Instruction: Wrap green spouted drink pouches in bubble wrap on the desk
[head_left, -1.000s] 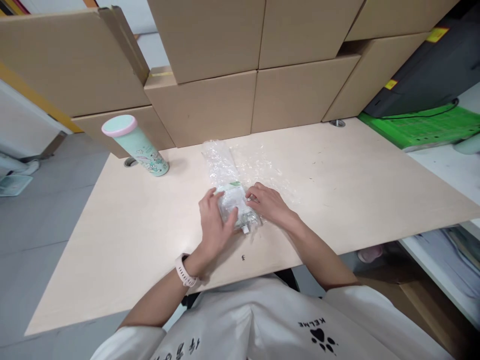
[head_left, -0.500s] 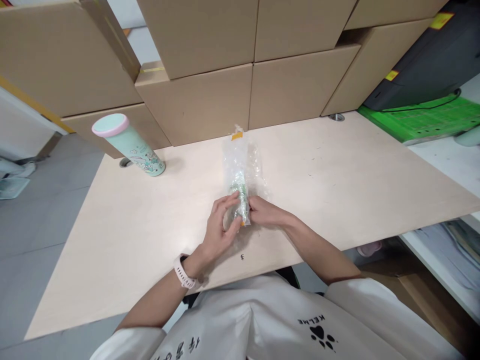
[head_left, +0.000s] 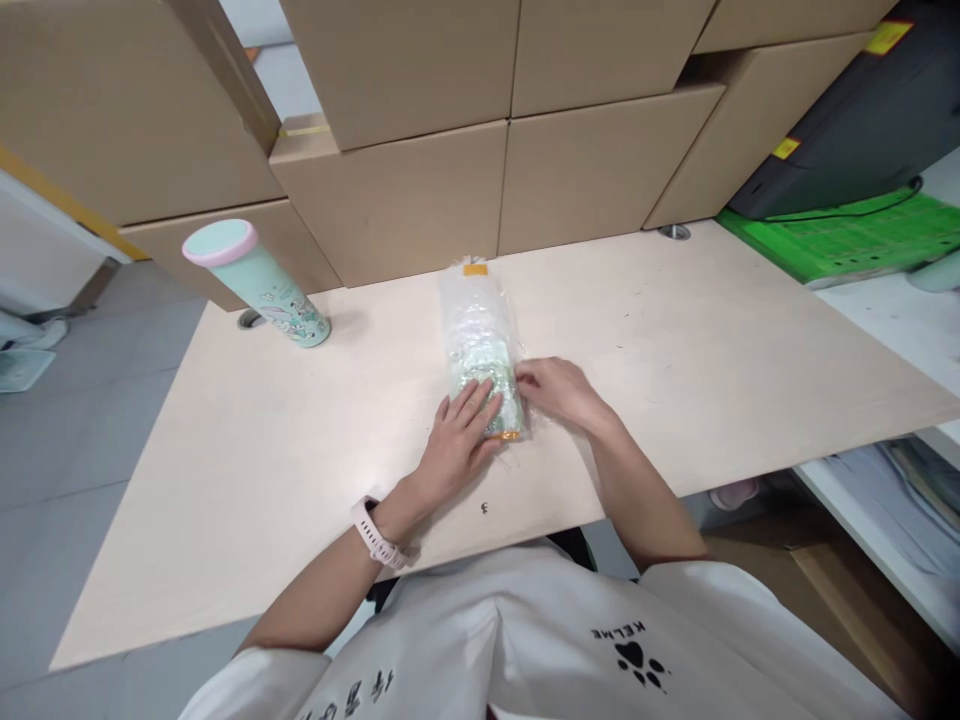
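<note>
A long clear plastic bag [head_left: 480,335] with a green and white item inside lies flat on the light wooden table [head_left: 675,340], folded narrow, with an orange strip at its far end. My left hand [head_left: 461,440], a white watch on its wrist, lies flat on the bag's near end with fingers stretched out. My right hand [head_left: 559,390] rests at the bag's right edge, fingers curled against the plastic.
A mint green tumbler [head_left: 251,285] with a pink lid stands at the table's back left. Stacked cardboard boxes [head_left: 420,120] line the far edge. A green mat [head_left: 847,245] and a dark device [head_left: 862,120] lie at the right.
The wide sheet of plastic has been folded over the item into a narrow strip. The bag stood on edge half a second ago and now lies flat under my left hand.
</note>
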